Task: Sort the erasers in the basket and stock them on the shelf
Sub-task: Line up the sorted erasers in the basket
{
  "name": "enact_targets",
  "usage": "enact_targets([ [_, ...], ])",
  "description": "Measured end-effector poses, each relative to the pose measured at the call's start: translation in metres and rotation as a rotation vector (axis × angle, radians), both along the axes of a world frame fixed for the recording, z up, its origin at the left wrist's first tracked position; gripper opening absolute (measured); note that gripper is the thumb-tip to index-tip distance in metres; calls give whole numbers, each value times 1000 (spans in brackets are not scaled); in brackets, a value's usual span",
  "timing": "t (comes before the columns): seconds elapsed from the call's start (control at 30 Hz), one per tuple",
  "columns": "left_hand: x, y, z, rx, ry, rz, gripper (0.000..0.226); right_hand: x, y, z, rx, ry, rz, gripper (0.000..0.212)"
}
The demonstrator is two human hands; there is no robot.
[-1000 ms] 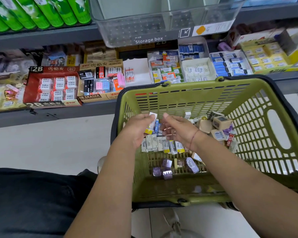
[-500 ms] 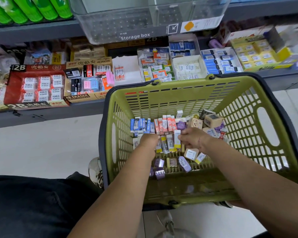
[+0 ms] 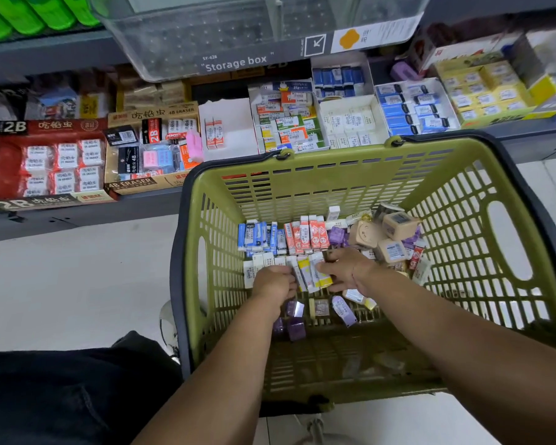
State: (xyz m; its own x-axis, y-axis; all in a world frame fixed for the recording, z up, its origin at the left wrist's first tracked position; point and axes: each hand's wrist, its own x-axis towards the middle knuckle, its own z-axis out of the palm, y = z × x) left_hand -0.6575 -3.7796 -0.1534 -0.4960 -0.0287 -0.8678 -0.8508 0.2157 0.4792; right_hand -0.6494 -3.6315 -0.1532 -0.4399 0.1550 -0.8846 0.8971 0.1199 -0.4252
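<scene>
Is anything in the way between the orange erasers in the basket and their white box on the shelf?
Only the basket's far wall stands between the orange erasers and the white box; above it the way looks open.

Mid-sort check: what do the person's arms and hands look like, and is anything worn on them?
The left forearm and right forearm are bare, with no sleeves in view. Neither the left hand nor the right hand wears a glove, and no watch shows. A thin reddish band crosses the right wrist, probably a string bracelet. Rings are too small to tell.
</scene>
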Motion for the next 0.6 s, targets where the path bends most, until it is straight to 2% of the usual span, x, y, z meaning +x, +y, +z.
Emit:
enact_targets([
  [0.2,3,-5,-11,-186,151,-206,27,5,-4,-4,-95,-12,-111,63],
  [0.3,4,-9,-15,-215,178,-208,19,9,-3,-7,-126,22,-141,57],
  [0.47,4,-6,-15,-251,238,-183,26,8,2,-11,-114,144,-130,38],
  [0.6,3,-9,-16,-220,257,-180,27,8,-3,-11,-64,171,-109,28],
])
